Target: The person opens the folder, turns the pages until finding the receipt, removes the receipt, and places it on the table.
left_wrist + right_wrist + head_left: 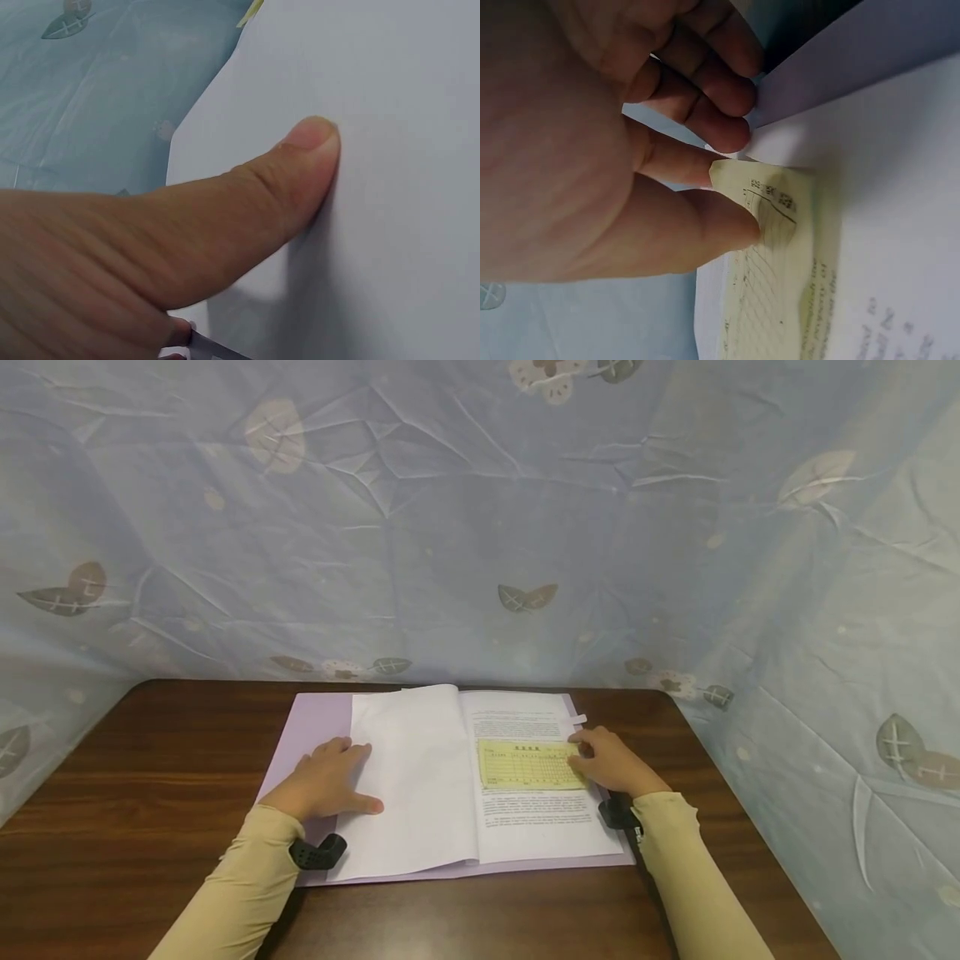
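A purple folder [318,720] lies spread on the table with white sheets in it. My left hand [324,779] rests over the folder's left part, its thumb [300,161] extended across a blank white page [420,777]. On the right side is a printed page [543,835], and a yellow form slip [528,767] with a ruled grid lies across its middle. Between thumb and index finger, my right hand [615,764] pinches the slip's right edge. In the right wrist view that corner of the slip [769,247] bends up off the page; the other fingers curl beside the folder's edge.
The dark wooden table [150,793] has rounded far corners. Behind it and along the right hangs a pale blue patterned cloth [450,527]. A small white tab [577,719] sticks out past the folder's right edge. Each wrist wears a black device [318,853].
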`<state>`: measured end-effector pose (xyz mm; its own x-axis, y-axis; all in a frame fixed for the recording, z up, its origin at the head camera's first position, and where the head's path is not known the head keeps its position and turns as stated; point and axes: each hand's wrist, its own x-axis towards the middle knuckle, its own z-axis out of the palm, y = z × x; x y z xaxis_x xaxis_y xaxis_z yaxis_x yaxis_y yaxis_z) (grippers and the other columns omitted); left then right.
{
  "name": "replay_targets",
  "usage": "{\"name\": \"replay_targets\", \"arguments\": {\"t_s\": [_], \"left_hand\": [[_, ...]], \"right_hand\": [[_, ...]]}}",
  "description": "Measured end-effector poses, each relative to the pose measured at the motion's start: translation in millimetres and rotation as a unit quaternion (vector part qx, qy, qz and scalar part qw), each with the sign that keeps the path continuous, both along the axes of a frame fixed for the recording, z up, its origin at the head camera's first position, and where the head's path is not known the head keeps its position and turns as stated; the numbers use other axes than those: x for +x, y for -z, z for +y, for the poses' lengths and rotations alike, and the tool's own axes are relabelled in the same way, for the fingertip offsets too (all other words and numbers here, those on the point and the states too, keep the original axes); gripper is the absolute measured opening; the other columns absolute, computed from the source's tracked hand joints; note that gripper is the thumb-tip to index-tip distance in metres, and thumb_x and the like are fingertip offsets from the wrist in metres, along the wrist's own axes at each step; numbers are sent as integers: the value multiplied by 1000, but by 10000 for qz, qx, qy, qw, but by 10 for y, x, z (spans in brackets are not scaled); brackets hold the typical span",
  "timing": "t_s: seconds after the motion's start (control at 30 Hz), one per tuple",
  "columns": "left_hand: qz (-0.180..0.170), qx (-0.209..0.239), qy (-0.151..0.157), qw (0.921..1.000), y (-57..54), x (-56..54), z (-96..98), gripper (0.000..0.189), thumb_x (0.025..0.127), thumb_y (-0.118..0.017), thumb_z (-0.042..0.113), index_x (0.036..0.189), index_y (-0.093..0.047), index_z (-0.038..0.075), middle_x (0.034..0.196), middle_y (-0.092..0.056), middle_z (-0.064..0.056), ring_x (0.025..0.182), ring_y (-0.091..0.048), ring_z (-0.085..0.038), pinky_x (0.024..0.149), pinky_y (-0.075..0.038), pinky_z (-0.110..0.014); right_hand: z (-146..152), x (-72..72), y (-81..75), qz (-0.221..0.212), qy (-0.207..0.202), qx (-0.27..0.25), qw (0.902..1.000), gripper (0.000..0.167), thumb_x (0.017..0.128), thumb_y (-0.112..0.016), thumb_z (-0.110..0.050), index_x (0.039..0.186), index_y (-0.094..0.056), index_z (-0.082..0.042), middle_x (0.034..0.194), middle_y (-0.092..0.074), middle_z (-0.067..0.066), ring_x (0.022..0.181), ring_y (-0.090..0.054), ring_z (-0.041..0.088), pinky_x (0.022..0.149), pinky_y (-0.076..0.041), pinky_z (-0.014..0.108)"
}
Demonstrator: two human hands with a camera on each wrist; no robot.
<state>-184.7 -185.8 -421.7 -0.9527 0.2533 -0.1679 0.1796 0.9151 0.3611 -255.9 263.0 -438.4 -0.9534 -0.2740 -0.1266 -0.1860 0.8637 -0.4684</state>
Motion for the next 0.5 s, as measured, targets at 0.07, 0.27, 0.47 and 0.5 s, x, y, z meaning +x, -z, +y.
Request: {"name": "replay_targets", "arguments": {"t_s": [0.07, 0.27, 0.47, 0.5], "left_hand": [[-7, -12, -9, 10000, 2, -4, -1, 111, 73, -86, 62, 152, -45, -3, 151, -37, -40, 140, -34, -61, 110, -25, -78], [-49, -11, -49, 10000, 10, -8, -1, 112, 72, -86, 63, 153, -44, -2, 152, -37, -40, 141, -34, -60, 111, -24, -77], [-50, 3, -40, 10000, 16, -10, -3, 111, 72, -86, 63, 153, -44, -2, 152, -36, -40, 141, -33, -61, 111, -24, -78], [-59, 11, -44, 10000, 19, -9, -3, 111, 72, -86, 63, 153, -44, -2, 153, -36, -40, 141, -33, -61, 111, -23, -78]], "right_hand": [[4, -2, 3, 21, -11, -56, 10000, 43, 97, -68, -20, 134, -64, -1, 104, -53, 11, 96, -51, 26, 80, -42, 40], [-13, 6, -10, 21, 43, -245, 9997, 25, 95, -69, -17, 116, -70, -4, 96, -57, 8, 92, -53, 24, 77, -42, 38], [-33, 16, -11, -86, 275, -262, 9992, 12, 97, -70, -20, 103, -69, -10, 96, -60, 6, 92, -56, 23, 79, -44, 38], [-32, 15, -9, -95, 293, -269, 9992, 11, 97, -69, -21, 102, -68, -11, 96, -61, 5, 92, -56, 23, 79, -44, 38]]}}
